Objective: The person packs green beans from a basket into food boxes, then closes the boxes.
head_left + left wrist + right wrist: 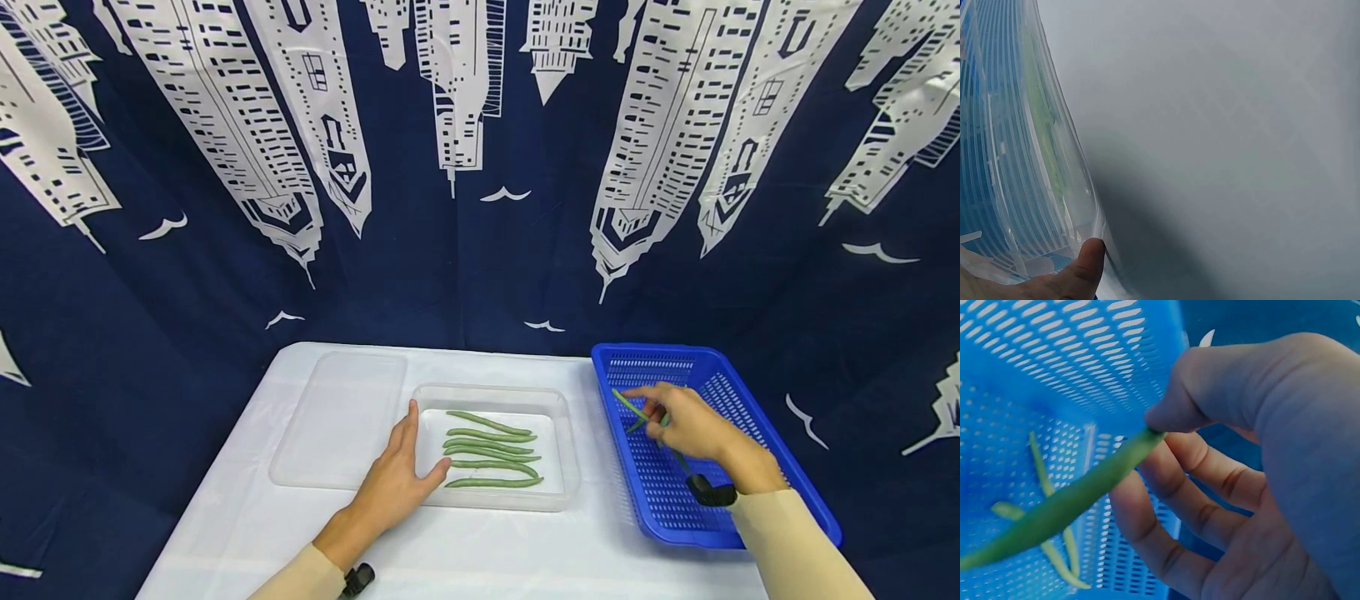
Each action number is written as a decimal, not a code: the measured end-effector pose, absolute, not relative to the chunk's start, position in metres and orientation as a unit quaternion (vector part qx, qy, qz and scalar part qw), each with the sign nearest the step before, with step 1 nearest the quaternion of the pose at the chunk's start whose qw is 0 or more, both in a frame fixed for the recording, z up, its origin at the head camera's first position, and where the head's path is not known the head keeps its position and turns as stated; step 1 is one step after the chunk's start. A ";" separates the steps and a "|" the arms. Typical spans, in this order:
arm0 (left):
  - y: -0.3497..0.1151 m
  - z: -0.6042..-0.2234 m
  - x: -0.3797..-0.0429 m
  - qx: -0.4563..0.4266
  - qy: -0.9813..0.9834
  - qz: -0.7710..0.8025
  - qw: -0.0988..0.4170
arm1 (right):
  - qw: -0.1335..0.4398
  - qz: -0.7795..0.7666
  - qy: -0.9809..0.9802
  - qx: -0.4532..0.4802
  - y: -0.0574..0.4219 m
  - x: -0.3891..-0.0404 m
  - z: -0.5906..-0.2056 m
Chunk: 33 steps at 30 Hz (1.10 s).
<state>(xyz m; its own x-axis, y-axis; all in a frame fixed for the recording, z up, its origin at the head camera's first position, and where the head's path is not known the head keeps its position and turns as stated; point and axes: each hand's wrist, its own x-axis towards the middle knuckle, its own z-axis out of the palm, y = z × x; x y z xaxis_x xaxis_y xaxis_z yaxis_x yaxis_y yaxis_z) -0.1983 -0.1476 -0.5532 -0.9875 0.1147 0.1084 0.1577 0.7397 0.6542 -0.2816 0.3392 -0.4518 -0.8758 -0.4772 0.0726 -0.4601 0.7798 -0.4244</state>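
My left hand (396, 482) rests against the left side of a clear plastic container (517, 502), fingers straight and thumb spread at its near left corner. In the left wrist view, the thumb (1090, 262) touches the container's edge. Several green beans (491, 465) lie side by side inside it, roughly crosswise. Over the blue basket (652, 533), my right hand (690, 425) pinches one end of a green bean (1066, 509) between thumb and fingers. Two more beans (1063, 565) lie crossed on the basket's floor in the right wrist view.
A flat translucent lid (337, 417) lies on the white table (510, 550), left of the container. The basket stands at the table's right edge. Behind hangs a dark blue cloth (450, 267) printed with white buildings and birds.
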 end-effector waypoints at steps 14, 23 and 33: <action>-0.146 -0.550 -0.200 -0.074 -0.932 -0.352 0.030 | -0.011 -0.211 0.929 -0.304 0.290 -0.270 -0.431; -0.146 -0.550 -0.199 -0.072 -0.932 -0.353 0.033 | 0.010 -0.190 0.914 -0.359 0.256 -0.274 -0.432; -0.146 -0.552 -0.197 -0.063 -0.933 -0.354 0.023 | 0.031 -0.176 0.892 -0.416 0.215 -0.282 -0.431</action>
<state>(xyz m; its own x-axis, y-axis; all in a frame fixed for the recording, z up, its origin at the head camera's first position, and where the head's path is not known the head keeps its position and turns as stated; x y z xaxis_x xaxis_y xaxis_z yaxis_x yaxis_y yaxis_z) -0.1968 -0.1455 -0.5516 -0.9910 0.1013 0.0870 0.1335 0.7420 0.6570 -0.2816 0.2154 -0.4306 -0.6526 -0.7522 0.0918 -0.7305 0.5923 -0.3400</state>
